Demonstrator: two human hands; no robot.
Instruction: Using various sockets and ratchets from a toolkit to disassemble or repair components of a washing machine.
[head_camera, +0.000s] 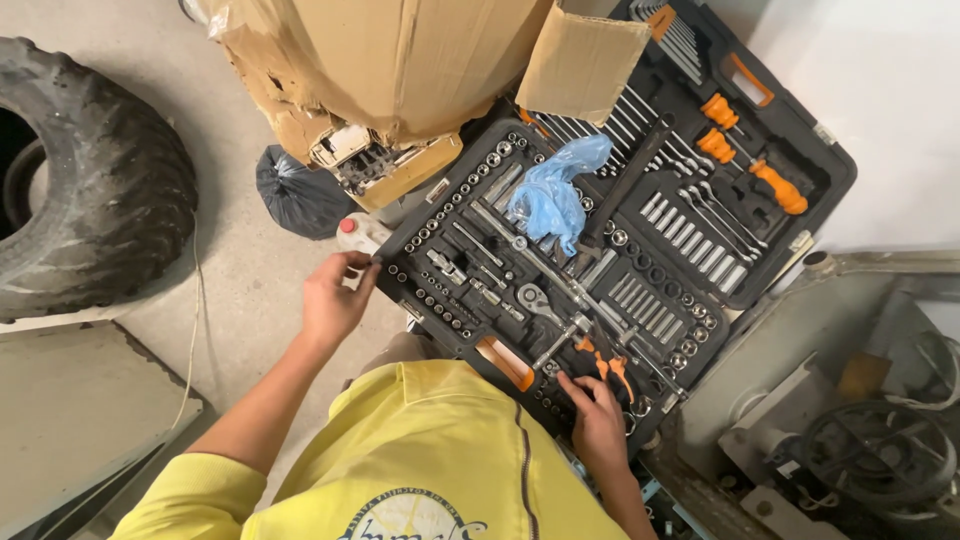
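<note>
**Gripping the Tool Case at Two Edges**

Viewing the head camera feed remotely, I am seeing an open black tool case (440, 215) lying flat, filled with rows of sockets, wrenches and bits.

1. Left hand (333, 298): it is pinching the case's outer left edge, with the fingers curled around the rim. It is grasping the case itself, not a tool.
2. Right hand (598, 420): it is resting at the case's near edge, fingers bent down onto the tray just beside the orange-handled pliers (608, 362). The fingertips are touching or nearly touching the pliers' handles; I cannot tell whether the hand is actually closed on them.
3. Case position: it is sitting between the two hands, extending away from the person in the yellow shirt (430, 460). The hinged lid half, holding the orange-handled screwdrivers (755, 160), is lying farther off to the right.

Surrounding items:
- A crumpled blue glove (555, 190) is lying on the sockets near the middle of the case, well apart from both hands.
- A torn cardboard box (390, 65) is overhanging the case's far edge.
- A worn tyre (95, 180) is lying on the floor to the left, well apart from the left hand.
- A black bag (295, 192) is sitting between tyre and case.
</note>
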